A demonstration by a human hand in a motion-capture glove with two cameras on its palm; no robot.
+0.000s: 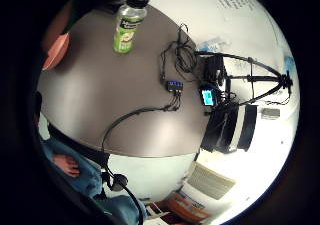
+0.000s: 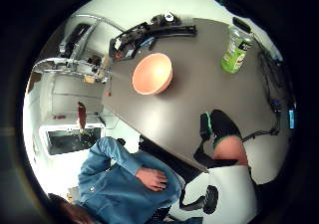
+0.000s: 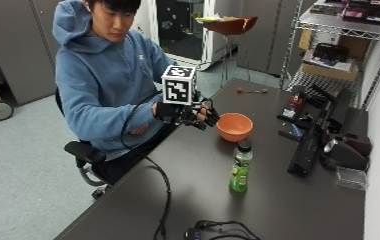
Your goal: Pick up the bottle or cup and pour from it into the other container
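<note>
A: Bottle (image 3: 240, 167) location?
B: Upright on the table (image 3: 296, 200), cap on, green label. Orange bowl (image 3: 234, 126) sits further along the table, apart from it.
A: Gloved right hand (image 3: 189, 114)?
B: Raised above the table edge, near the bowl, well apart from the bottle. Fingers (image 3: 208, 118) loosely curled, grasping nothing.
A: Other hand?
B: Bare, resting in the person's lap (image 2: 152, 178).
A: Palm views agree?
B: Yes. Bottle (image 1: 128, 26) and bowl (image 2: 152, 73) both stand untouched on the table.

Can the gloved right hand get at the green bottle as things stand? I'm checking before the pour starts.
Probably yes: the right hand hovers above the table, holding nothing, and bare tabletop lies between it and the bottle; the orange bowl stands off to one side.
</note>
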